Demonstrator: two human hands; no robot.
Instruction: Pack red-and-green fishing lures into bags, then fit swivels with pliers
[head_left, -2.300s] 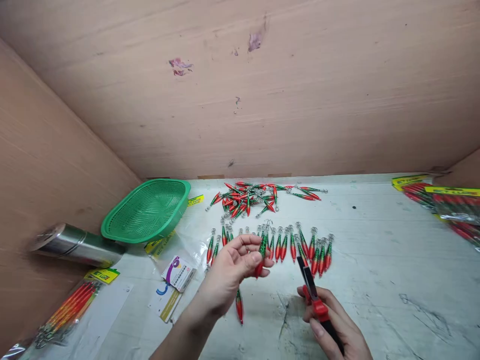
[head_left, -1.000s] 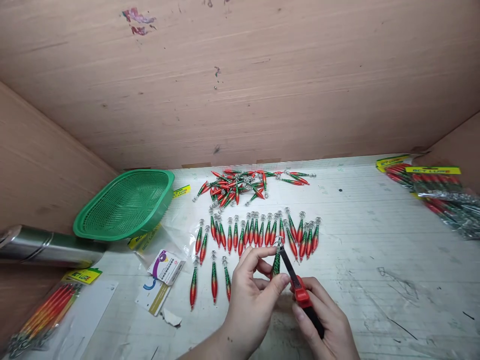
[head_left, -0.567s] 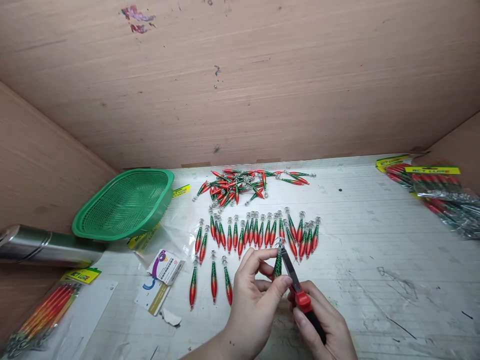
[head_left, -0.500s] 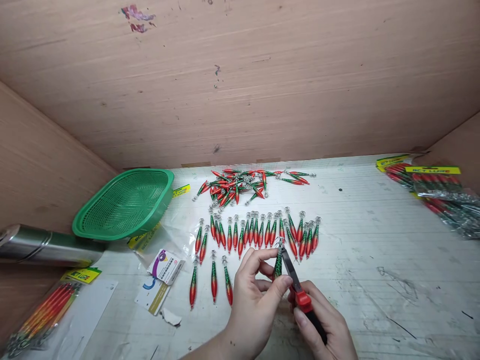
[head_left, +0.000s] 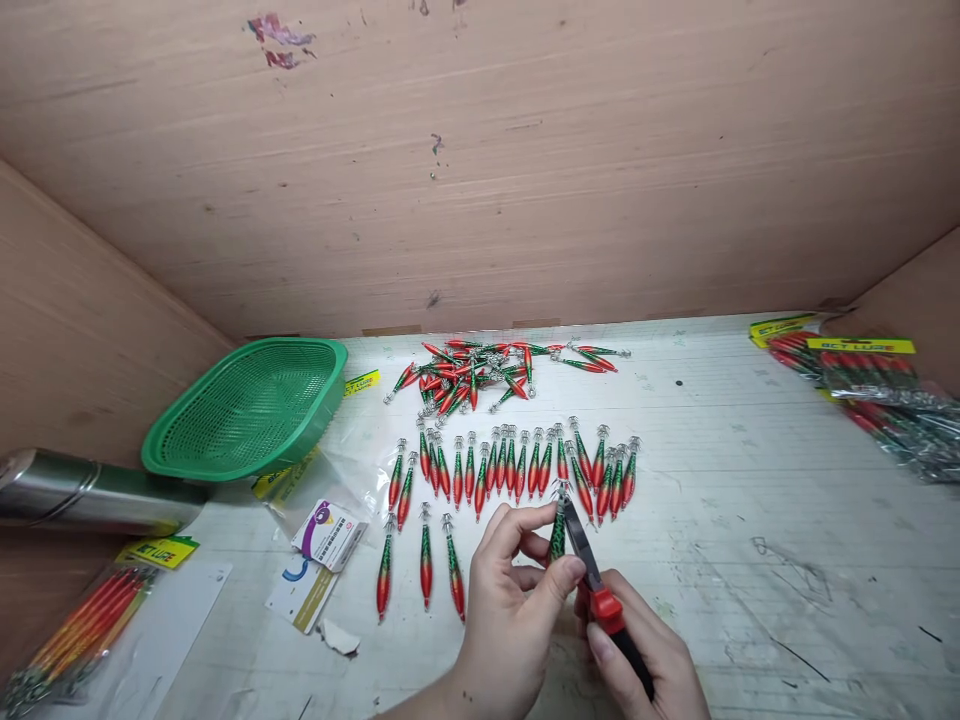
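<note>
Here, lure (head_left: 557,537) in left hand (head_left: 513,605).

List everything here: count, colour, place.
Held lure: one, green, left hand
Pliers: one, red/black, right hand
Lure pile: many, red/green, back
Lined lures: many, red/green, centre
Basket: one, green, left
Flask: one, silver, left
Plastic bag: one, clear, left
Cards: two, mostly white, left
Paper scrap: one, white, left
Bagged lures: one pack, orange, left
Lure packs: several, red, back right
Walls: three, brownish, back and sides
Table: one, whitish, below
Left hand: one, bare, centre
Right hand: one, bare, front
</note>
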